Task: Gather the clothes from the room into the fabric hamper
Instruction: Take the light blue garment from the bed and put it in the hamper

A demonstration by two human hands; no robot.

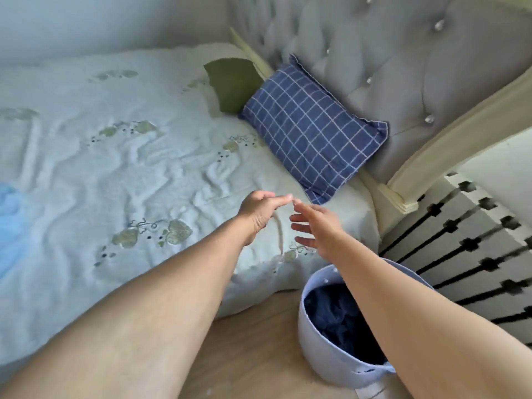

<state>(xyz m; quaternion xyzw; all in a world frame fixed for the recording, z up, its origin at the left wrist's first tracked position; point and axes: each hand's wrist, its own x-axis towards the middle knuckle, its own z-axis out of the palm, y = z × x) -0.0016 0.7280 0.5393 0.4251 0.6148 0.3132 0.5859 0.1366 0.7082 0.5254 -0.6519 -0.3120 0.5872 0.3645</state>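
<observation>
A pale blue fabric hamper (325, 358) stands on the floor beside the bed, under my right forearm. Dark blue clothes (336, 318) lie inside it. A light-blue garment (11, 217) rests on the bed at the far left edge of view. My left hand (257, 210) is over the bed's near corner, its fingers pinched on a thin pale strap (280, 237) that hangs down toward the hamper. Where the strap ends is blurred. My right hand (316, 226) hovers just right of it, fingers spread and holding nothing. The fingertips of both hands nearly touch.
The bed has a white embroidered cover (115, 168). A blue checked pillow (313, 128) and a green pillow (233, 84) lean against the grey tufted headboard (403, 53). Wooden floor (253, 341) lies beside the bed. A white surface with black lines (475, 240) lies at the right.
</observation>
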